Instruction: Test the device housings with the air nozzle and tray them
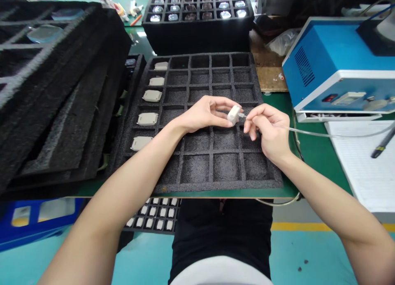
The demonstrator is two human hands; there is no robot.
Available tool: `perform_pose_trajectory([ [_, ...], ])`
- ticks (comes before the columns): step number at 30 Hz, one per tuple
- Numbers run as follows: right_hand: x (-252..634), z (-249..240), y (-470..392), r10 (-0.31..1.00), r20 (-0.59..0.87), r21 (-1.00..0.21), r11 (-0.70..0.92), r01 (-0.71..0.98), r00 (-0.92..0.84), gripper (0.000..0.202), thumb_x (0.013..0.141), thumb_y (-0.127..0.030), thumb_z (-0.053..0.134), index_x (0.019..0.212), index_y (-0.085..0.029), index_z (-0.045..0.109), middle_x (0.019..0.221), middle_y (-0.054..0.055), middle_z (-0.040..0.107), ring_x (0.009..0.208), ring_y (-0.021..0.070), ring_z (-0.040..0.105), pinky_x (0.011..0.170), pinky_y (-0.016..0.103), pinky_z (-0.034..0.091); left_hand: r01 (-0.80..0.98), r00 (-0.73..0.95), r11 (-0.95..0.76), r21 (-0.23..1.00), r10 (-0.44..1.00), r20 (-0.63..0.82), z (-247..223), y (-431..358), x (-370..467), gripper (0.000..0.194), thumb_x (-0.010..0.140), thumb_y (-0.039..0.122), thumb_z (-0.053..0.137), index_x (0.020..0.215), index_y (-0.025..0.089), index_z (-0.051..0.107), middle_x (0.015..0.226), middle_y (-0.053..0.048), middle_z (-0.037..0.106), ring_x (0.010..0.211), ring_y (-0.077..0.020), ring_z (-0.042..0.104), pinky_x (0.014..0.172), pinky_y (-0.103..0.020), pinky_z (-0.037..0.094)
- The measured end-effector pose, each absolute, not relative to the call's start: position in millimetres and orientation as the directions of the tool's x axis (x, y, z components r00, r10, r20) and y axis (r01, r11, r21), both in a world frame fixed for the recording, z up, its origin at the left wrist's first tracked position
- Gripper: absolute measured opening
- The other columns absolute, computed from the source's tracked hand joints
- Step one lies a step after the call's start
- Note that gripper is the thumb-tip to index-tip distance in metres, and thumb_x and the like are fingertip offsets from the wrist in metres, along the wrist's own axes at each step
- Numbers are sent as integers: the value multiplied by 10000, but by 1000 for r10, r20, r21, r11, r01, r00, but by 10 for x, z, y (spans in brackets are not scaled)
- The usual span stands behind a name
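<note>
Over the middle of a black foam tray point(197, 186), my left hand point(210, 114) grips a small beige device point(233, 114) between thumb and fingers. Just to its right, my right hand point(270, 130) pinches the end of a clear cable point(327, 134). The cable's small plug point(242, 115) touches the device's right side; whether it sits fully inside cannot be made out. Several beige casings point(147, 119) lie in the tray's leftmost column.
A blue machine point(333, 71) stands at the right, with paper sheets point(364, 165) and a pen point(382, 145) before it. Stacked foam trays point(77, 87) rise at the left. A compartment box point(197, 34) of shiny pieces is behind. Below the table edge lies another filled tray point(154, 213).
</note>
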State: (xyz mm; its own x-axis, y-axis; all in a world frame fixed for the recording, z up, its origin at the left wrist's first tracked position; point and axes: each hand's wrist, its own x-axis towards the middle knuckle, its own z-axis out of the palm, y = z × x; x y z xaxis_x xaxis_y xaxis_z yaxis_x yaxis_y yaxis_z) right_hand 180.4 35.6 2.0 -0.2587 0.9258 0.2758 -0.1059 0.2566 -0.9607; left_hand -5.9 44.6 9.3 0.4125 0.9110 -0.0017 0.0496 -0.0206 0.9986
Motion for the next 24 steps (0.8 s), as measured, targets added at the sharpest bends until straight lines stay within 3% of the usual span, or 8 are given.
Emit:
perform_pose_trajectory([
  [24, 1800, 16, 362, 923, 277, -959, 249, -133, -268, 128, 769, -168, 515, 649, -177, 560, 522, -27, 571, 356, 52, 417, 372, 195, 313, 47, 411, -20, 999, 912, -1, 90, 447, -54, 477, 574, 128, 780, 1032, 135, 649, 1046, -92, 682, 937, -230, 651, 848, -366, 518],
])
